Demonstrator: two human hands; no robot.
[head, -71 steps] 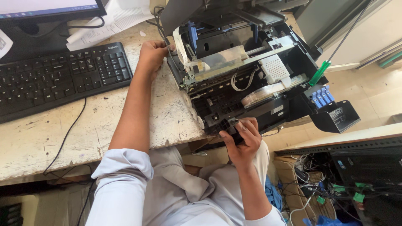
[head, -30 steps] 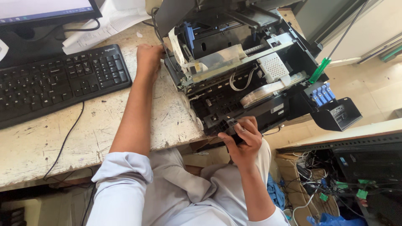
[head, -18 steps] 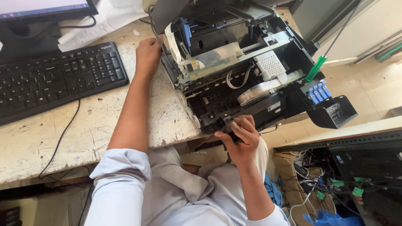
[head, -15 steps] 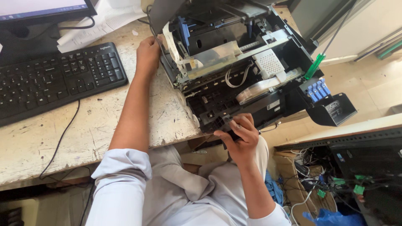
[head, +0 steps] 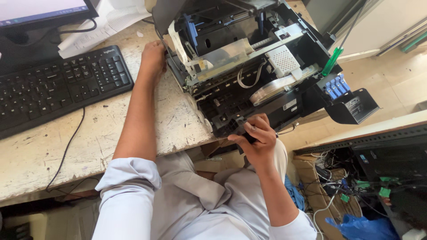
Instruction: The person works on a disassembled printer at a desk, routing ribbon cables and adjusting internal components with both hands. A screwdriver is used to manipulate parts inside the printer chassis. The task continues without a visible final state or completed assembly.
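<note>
Opened inkjet printer point(head: 253, 75) sits on the worn desk point(head: 89, 138), its near corner overhanging the edge, casing off, inside exposed. It holds a white ribbon cable point(head: 275, 86), a white perforated block point(head: 283, 61) and blue ink cartridges point(head: 336, 86) at its right end. Left hand point(head: 152, 60) is pressed against the printer's left side, fingers hidden. Right hand point(head: 255, 140) is curled, pinching the printer's black front edge. Black keyboard point(head: 58, 86) lies left, papers point(head: 104, 24) behind it.
</note>
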